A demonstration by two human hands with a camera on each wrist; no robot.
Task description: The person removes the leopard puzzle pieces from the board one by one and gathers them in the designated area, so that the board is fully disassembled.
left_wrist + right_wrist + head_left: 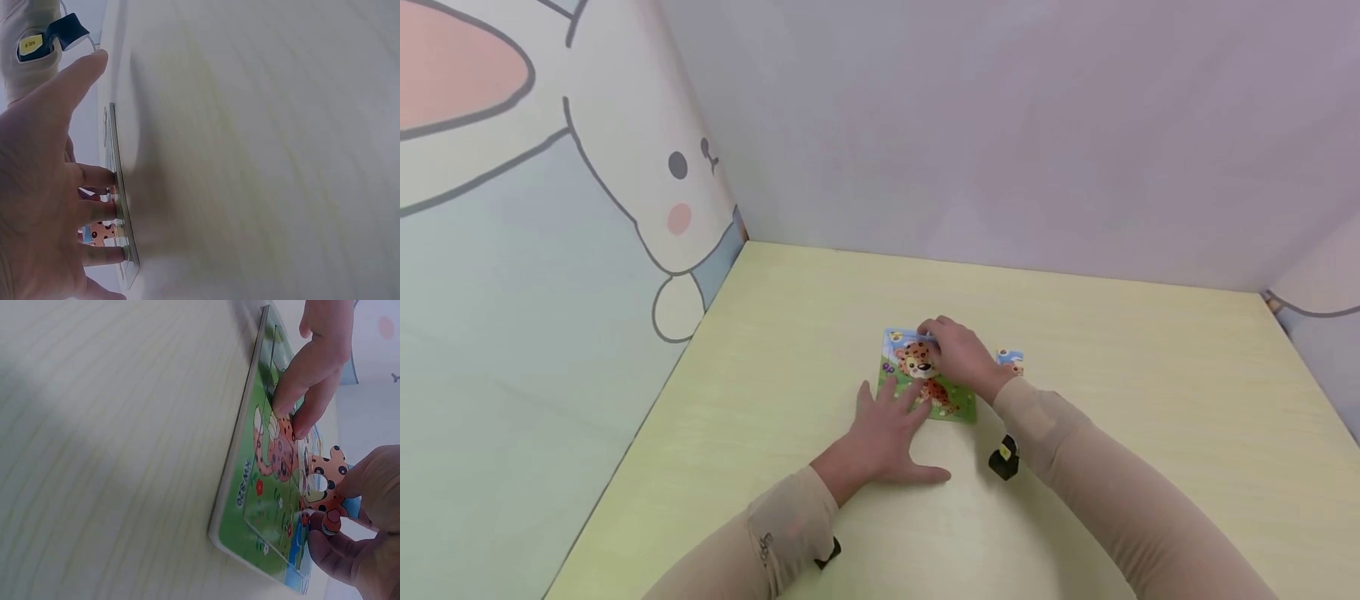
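Note:
A leopard jigsaw puzzle [951, 402] lies in its flat board with a green and blue border. My left hand [883, 437] spreads over its near left part, fingers mostly straight, fingertips pressing on the picture and thumb held out to the side. In the left wrist view the fingertips of my left hand [44, 187] meet the board [122, 206] seen edge-on. At the far right part, my right hand [961, 357] pinches a spotted orange puzzle piece [328, 478] between thumb and fingers. That piece stands tilted up from the board [234, 519].
Another puzzle piece [1010, 358], blue and orange, lies on the pale wooden table [1150, 400] just right of the board, partly behind my right wrist. A plain wall [985, 133] rises at the back, and a wall with a cartoon rabbit [625, 167] stands left.

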